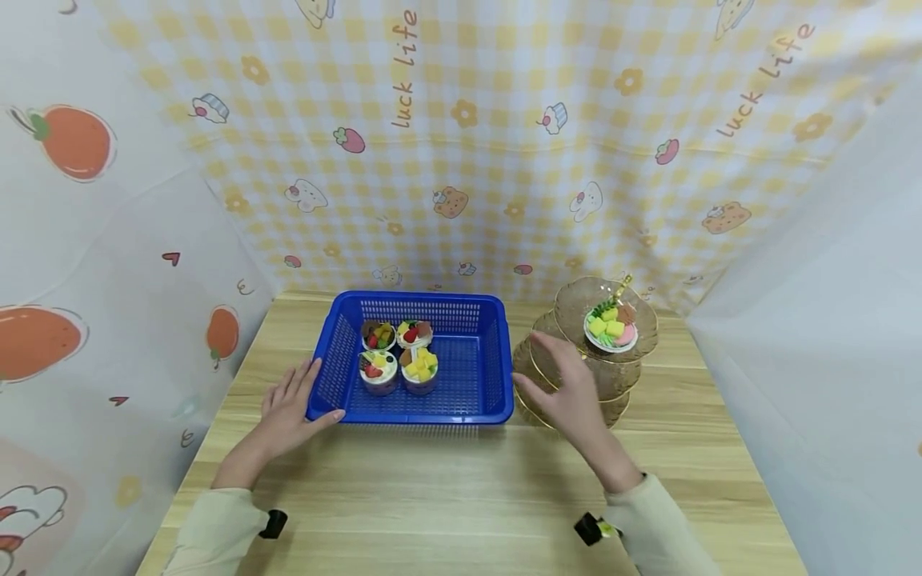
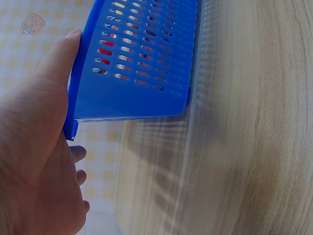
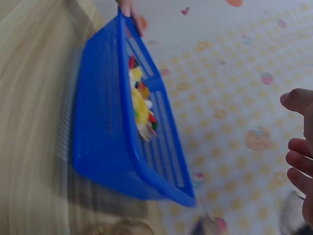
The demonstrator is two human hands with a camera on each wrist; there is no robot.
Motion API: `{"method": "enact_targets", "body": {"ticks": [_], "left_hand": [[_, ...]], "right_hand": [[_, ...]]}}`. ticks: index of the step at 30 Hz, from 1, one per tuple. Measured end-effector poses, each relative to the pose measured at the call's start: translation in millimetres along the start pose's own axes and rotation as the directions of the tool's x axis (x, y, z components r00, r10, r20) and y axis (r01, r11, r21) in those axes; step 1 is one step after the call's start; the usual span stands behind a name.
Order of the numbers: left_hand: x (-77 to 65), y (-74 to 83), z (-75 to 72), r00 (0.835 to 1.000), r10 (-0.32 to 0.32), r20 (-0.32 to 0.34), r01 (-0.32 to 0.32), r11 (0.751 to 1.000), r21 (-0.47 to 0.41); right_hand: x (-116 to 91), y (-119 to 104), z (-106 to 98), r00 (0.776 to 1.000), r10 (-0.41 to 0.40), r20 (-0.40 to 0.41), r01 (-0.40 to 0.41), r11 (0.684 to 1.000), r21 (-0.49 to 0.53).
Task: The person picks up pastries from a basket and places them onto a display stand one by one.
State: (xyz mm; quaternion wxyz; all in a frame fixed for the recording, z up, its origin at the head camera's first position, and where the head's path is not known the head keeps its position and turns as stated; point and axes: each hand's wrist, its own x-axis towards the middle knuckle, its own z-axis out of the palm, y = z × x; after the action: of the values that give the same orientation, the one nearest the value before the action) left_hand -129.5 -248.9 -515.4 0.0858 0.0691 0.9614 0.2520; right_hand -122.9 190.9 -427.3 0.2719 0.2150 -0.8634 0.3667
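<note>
A blue plastic basket (image 1: 461,419) stands on the table with several dessert cups (image 1: 420,370) in its left half, topped with cream and fruit pieces. My left hand (image 1: 288,408) rests at its front left corner, thumb along the front rim and fingers reaching straight to the left side. The left wrist view has the thumb (image 2: 61,58) against the blue rim. Between the basket and a tiered stand (image 1: 569,292) of clear, gold-rimmed plates, my right hand (image 1: 576,392) hovers with thumb and forefinger spread apart, holding nothing. One dessert cup (image 1: 611,328) with yellow cubes sits on the top plate.
A wood-grain table (image 1: 446,496) carries everything. A yellow checked cloth (image 1: 461,160) hangs right behind the basket and stand, and pale cloths (image 1: 814,320) close off both sides. The stand's lower plates (image 1: 533,364) fan out toward the basket's right edge.
</note>
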Motion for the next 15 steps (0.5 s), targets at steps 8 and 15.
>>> {"method": "enact_targets", "body": {"ticks": [8,15], "left_hand": [[0.5,-0.7,0.9,1.000,0.001,-0.006,-0.001,1.000,-0.018],[0.3,-1.0,0.7,1.000,0.004,-0.016,-0.004,0.999,-0.032]], "right_hand": [[42.0,11.9,65.7,0.952,0.150,0.266,-0.159,0.987,0.014],[85.4,25.8,111.2,0.848,0.277,0.452,-0.333,0.942,0.048]]}}
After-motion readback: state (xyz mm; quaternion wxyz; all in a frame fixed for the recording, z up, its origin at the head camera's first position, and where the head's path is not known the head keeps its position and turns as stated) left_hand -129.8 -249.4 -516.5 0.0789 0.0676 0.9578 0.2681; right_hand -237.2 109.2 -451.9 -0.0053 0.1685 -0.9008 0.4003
